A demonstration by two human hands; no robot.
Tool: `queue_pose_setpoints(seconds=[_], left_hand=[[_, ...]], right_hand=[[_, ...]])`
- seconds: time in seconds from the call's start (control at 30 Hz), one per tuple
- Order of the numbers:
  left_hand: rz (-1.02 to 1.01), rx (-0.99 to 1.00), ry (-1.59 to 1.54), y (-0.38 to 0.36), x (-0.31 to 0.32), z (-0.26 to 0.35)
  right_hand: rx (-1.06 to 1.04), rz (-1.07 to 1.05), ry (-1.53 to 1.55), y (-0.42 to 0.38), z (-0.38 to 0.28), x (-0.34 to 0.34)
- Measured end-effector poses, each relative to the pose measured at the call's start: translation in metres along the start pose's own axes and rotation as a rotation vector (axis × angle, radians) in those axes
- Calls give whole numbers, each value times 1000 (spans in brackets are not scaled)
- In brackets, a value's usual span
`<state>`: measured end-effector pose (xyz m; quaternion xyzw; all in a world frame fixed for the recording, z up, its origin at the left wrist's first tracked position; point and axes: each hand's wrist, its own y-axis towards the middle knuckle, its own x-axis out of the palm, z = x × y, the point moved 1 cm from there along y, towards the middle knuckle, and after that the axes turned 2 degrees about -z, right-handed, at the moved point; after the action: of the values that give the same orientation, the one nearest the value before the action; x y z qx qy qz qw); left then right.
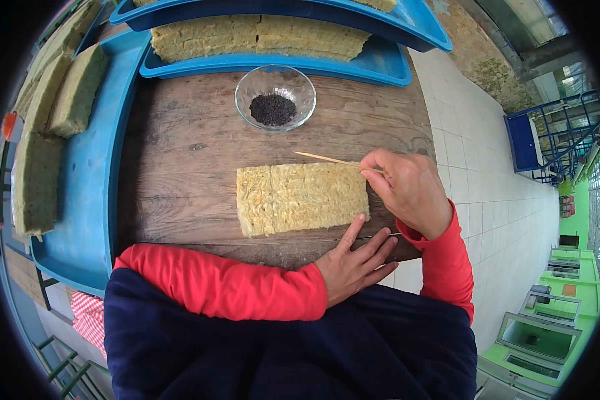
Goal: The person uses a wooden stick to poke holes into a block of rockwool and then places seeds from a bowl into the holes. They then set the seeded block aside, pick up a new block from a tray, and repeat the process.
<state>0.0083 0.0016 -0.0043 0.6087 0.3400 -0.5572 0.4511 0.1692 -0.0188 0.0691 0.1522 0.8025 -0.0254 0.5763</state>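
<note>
A yellowish fibrous slab, like rockwool [303, 199], lies flat on the wooden table, with a shallow line across it near its left end. My right hand [410, 193] pinches a pointed wooden skewer [330, 159] between thumb and index finger. The tip points left, over the slab's far edge. My left hand [357, 263] is open, fingers spread, and its index fingertip touches the slab's near right corner. Beyond the slab stands a clear glass bowl [247, 100] holding small black grains that look like seeds [272, 109].
Blue trays [387, 72] with more slabs [207, 38] sit at the table's far side, one overlapping another. To the left is a large blue tray [90, 200] with thick slabs [80, 90]. A tiled floor [483, 200] runs along the table's right edge.
</note>
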Motion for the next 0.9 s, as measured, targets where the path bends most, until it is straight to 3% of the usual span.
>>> queue_pose_setpoints(seconds=[0.43, 0.57, 0.7, 0.9], left_hand=[[6, -26, 28, 1, -3, -2], [11, -54, 47, 2, -2, -2], [-9, -85, 68, 4, -2, -4], [0, -108, 94, 2, -6, -6]], right_hand=[[-67, 107, 57, 47, -38, -21], [-253, 206, 105, 80, -32, 9], [-305, 250, 74, 94, -32, 26], [29, 123, 150, 73, -34, 0]])
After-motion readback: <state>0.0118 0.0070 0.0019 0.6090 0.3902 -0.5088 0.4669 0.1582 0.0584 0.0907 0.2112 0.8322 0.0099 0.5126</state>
